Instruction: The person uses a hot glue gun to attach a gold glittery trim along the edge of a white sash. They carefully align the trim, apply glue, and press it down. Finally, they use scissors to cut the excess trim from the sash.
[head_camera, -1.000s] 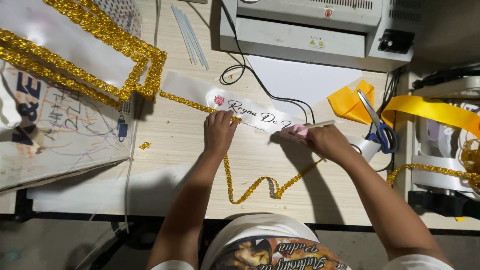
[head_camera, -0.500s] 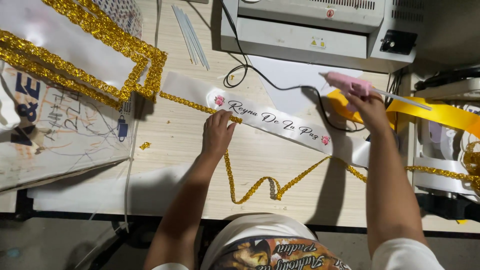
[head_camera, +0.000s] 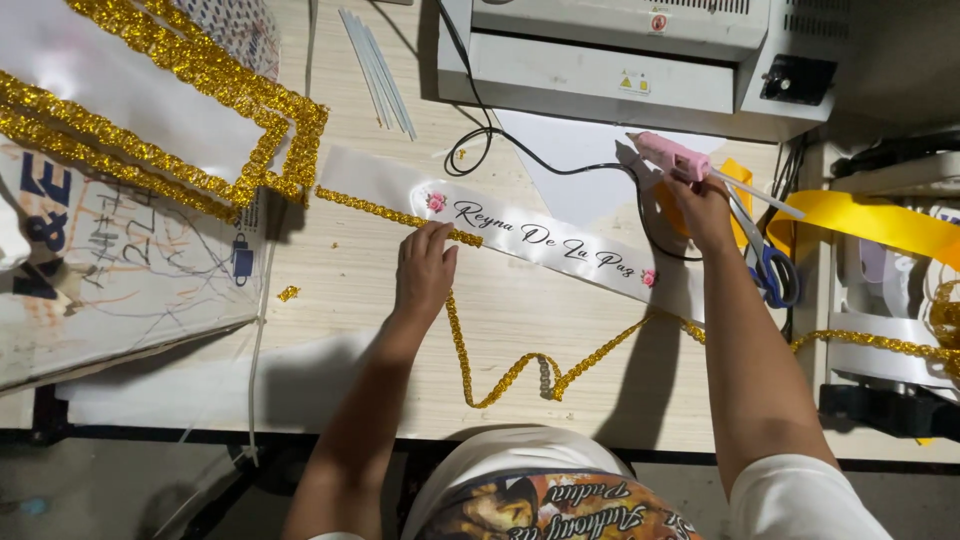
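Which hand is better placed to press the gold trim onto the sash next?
Left. The left hand already rests on the gold trim at the sash edge; the right hand holds the glue gun away.

One white sash (head_camera: 530, 235) with two pink flowers (head_camera: 436, 201), one pink glue gun (head_camera: 672, 157), one pair of blue-handled scissors (head_camera: 765, 265) and one grey machine (head_camera: 640, 60) are on the worktop (head_camera: 340, 290). One loose strand of gold sequin trim (head_camera: 520, 370) trails across it. Two hands are in view, the left hand (head_camera: 425, 270) and the right hand (head_camera: 700, 205).
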